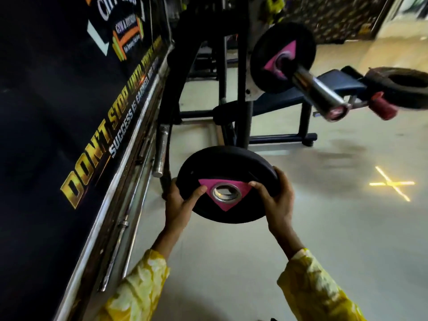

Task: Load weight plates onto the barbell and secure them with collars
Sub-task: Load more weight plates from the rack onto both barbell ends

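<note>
I hold a black weight plate [225,167] with a pink triangle and a steel-ringed hole, tilted almost flat above the floor. My left hand [183,200] grips its left edge, thumb on the pink triangle. My right hand [275,200] grips its right edge, fingers curled over the rim. Up at the right, the barbell sleeve [317,93] sticks out toward me with one black plate [283,57] on it. A red collar [383,106] lies by another black plate [403,88] at the far right.
A black banner wall [58,117] with a steel ledge runs along the left. A bench [284,100] on a black frame stands under the bar, beside a rack upright [243,66]. Loose steel bars [162,151] lean by the wall. Pale floor [347,228] spreads to the right.
</note>
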The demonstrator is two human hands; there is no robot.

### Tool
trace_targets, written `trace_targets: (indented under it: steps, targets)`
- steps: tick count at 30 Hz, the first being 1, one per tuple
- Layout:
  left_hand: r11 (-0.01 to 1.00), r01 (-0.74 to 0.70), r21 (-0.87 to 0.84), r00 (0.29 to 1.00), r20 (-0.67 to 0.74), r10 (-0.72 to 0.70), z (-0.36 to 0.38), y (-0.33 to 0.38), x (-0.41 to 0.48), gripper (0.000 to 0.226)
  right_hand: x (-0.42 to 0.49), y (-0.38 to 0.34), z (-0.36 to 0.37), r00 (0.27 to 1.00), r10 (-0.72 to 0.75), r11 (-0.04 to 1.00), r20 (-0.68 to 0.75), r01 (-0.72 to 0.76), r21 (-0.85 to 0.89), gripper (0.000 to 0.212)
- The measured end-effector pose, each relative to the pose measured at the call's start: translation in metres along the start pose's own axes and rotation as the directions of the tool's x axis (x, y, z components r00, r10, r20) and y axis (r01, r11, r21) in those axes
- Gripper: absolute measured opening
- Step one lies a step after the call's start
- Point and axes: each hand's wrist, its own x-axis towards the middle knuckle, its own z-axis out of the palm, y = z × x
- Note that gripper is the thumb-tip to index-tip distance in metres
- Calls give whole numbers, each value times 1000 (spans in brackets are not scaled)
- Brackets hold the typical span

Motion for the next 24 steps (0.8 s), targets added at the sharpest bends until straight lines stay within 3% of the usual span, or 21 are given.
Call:
trace_targets:
  steps: [5, 12, 19, 24]
  targets:
    - [987, -154, -43, 988, -26, 153, 90, 55, 4, 48, 46, -20, -82, 988, -130, 991, -87, 132, 18, 46]
    - [960, -255, -117, 962, -133, 239, 223, 93, 25, 46, 148, -32, -185, 959, -279, 960, -43, 279, -14, 56]
    - [960, -274, -48, 927, -279, 251, 276, 105, 42, 35, 219, -36, -205, 949, -279, 959, 146, 283, -7, 57]
    - [966, -258, -15, 917, -319, 240, 286, 104, 49, 39, 235, -26, -201, 940, -305, 952, 153, 305, 25, 56]
